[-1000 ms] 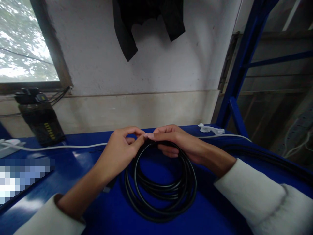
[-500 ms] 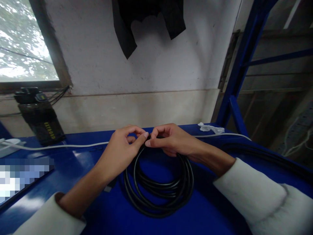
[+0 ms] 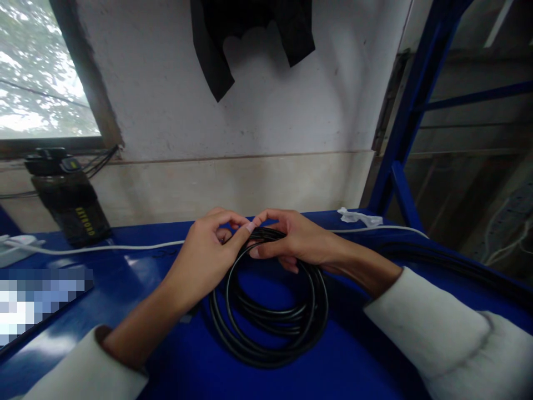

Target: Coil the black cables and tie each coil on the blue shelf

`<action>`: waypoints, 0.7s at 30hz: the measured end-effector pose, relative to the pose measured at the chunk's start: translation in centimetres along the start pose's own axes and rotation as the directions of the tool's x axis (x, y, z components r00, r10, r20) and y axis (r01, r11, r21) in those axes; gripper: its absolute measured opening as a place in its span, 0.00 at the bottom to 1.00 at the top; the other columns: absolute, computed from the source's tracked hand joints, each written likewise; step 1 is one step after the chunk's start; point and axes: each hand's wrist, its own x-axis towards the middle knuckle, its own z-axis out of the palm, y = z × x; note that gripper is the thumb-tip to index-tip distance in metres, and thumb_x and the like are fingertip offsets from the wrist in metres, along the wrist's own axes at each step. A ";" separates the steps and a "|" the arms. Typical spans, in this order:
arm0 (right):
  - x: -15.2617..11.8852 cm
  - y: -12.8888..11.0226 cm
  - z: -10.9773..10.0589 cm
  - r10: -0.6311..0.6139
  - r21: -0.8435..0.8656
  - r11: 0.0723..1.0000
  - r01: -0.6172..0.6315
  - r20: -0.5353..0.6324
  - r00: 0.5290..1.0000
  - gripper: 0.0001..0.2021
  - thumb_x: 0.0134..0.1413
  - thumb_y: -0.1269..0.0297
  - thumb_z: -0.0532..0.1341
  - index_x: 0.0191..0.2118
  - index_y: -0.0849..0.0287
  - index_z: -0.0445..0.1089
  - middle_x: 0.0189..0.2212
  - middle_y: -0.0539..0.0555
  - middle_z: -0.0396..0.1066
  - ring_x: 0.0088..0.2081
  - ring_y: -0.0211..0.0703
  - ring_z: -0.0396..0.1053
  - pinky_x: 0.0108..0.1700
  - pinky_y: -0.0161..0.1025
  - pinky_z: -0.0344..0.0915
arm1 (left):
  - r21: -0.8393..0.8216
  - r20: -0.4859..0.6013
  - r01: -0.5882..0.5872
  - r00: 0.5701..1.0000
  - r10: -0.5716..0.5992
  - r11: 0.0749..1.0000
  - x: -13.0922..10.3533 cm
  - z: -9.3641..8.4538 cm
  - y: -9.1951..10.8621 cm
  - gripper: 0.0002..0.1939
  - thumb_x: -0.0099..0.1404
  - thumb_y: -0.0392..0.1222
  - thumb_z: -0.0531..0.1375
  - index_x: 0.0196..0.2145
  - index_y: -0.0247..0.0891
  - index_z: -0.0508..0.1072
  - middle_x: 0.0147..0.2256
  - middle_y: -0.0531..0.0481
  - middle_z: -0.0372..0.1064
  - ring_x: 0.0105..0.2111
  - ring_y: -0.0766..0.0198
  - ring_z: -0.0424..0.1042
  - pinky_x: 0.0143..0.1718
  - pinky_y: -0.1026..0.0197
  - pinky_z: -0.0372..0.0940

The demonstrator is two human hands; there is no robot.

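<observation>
A black cable [image 3: 270, 361] is wound into a coil of several loops over the blue table, its top edge gripped between both hands. My left hand [image 3: 212, 250] is closed on the upper left of the coil, thumb and fingertips pressed together there. Close beside it, my right hand [image 3: 293, 239] holds the upper right of the loops, thumb in front and fingers behind. The fingertips of the two hands nearly meet at the top of the coil. A small dark object [image 3: 189, 315] lies partly hidden by my left wrist and the coil.
A dark water bottle [image 3: 69, 200] stands at the back left, near a white power strip [image 3: 19, 250]. A white cable [image 3: 125, 248] runs along the table's back. Crumpled tissue [image 3: 360, 218] and more black cable [image 3: 449, 261] lie right, by a blue metal frame [image 3: 406, 133].
My right thumb and index finger have spread apart, showing the bundled loops between them. The coil has shifted very slightly; my left hand stays nearly in place.
</observation>
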 end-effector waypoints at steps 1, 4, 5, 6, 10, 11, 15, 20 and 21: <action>-0.1 -0.1 0.0 0.008 -0.017 1.000 -0.008 0.005 1.000 0.22 0.50 0.58 0.77 0.45 0.57 0.69 0.27 0.44 0.72 0.16 0.27 0.60 0.16 0.27 0.55 | 0.001 -0.004 -0.008 1.000 0.008 1.000 0.0 0.0 0.0 0.11 0.69 0.51 0.65 0.37 0.40 0.81 0.39 0.49 0.76 0.33 0.60 0.78 0.34 0.60 0.70; -0.2 -0.1 0.0 0.006 -0.029 1.000 -0.005 0.035 0.999 0.19 0.51 0.57 0.76 0.43 0.59 0.72 0.25 0.44 0.70 0.16 0.28 0.60 0.17 0.28 0.57 | -0.002 -0.001 -0.005 1.000 0.005 1.000 -0.1 -0.1 0.1 0.11 0.70 0.51 0.65 0.38 0.41 0.82 0.40 0.48 0.76 0.34 0.59 0.79 0.34 0.60 0.72; -0.2 -0.1 0.0 0.003 -0.023 1.000 -0.002 0.050 0.999 0.18 0.52 0.57 0.76 0.42 0.60 0.73 0.24 0.43 0.69 0.17 0.28 0.61 0.18 0.28 0.59 | 0.000 0.002 0.000 1.000 0.000 1.000 -0.1 -0.1 0.1 0.11 0.70 0.51 0.65 0.38 0.41 0.82 0.40 0.48 0.77 0.33 0.59 0.79 0.33 0.60 0.72; -0.1 -0.1 0.0 0.001 -0.015 1.000 0.000 0.067 0.998 0.17 0.52 0.57 0.76 0.41 0.60 0.73 0.23 0.43 0.69 0.17 0.29 0.61 0.19 0.28 0.61 | 0.006 0.004 0.004 1.000 -0.004 1.000 -0.1 -0.1 0.1 0.12 0.70 0.51 0.65 0.38 0.41 0.82 0.40 0.48 0.77 0.33 0.59 0.79 0.33 0.60 0.72; 0.0 0.1 -0.1 -0.008 0.025 1.000 0.005 0.111 0.994 0.15 0.53 0.58 0.75 0.38 0.62 0.74 0.23 0.47 0.74 0.20 0.31 0.66 0.22 0.28 0.65 | 0.016 -0.005 -0.010 1.000 0.010 1.000 -0.1 -0.2 0.0 0.12 0.70 0.50 0.64 0.38 0.40 0.82 0.40 0.47 0.78 0.32 0.60 0.79 0.34 0.60 0.72; 0.1 0.1 -0.1 -0.010 0.042 0.999 0.005 0.114 0.993 0.14 0.53 0.58 0.75 0.37 0.62 0.74 0.24 0.48 0.75 0.21 0.31 0.67 0.23 0.28 0.65 | 0.014 -0.008 -0.014 1.000 0.015 1.000 -0.1 -0.1 0.0 0.12 0.70 0.50 0.64 0.38 0.40 0.82 0.40 0.47 0.78 0.32 0.60 0.79 0.34 0.60 0.72; 0.2 0.4 -0.1 0.010 0.077 0.997 -0.017 0.096 0.995 0.15 0.51 0.59 0.76 0.37 0.62 0.75 0.25 0.48 0.76 0.23 0.31 0.70 0.26 0.28 0.68 | 0.035 -0.010 -0.026 1.000 0.026 0.999 0.0 -0.1 -0.1 0.11 0.70 0.50 0.65 0.38 0.40 0.82 0.40 0.47 0.77 0.34 0.60 0.78 0.36 0.60 0.71; 0.3 0.5 -0.2 0.037 0.065 0.997 -0.041 0.071 0.997 0.16 0.48 0.58 0.78 0.38 0.62 0.77 0.27 0.49 0.77 0.28 0.34 0.73 0.30 0.30 0.71 | 0.036 -0.012 -0.031 0.999 0.031 0.999 0.0 -0.1 0.1 0.12 0.70 0.50 0.65 0.38 0.40 0.82 0.40 0.47 0.76 0.34 0.60 0.77 0.38 0.59 0.71; 0.3 0.5 -0.2 0.041 0.060 0.997 -0.045 0.067 0.997 0.17 0.48 0.58 0.78 0.39 0.62 0.77 0.27 0.49 0.77 0.28 0.34 0.73 0.31 0.31 0.71 | 0.034 -0.015 -0.030 0.999 0.031 0.999 0.0 -0.1 0.1 0.12 0.70 0.50 0.65 0.38 0.39 0.82 0.40 0.47 0.76 0.34 0.60 0.77 0.38 0.59 0.71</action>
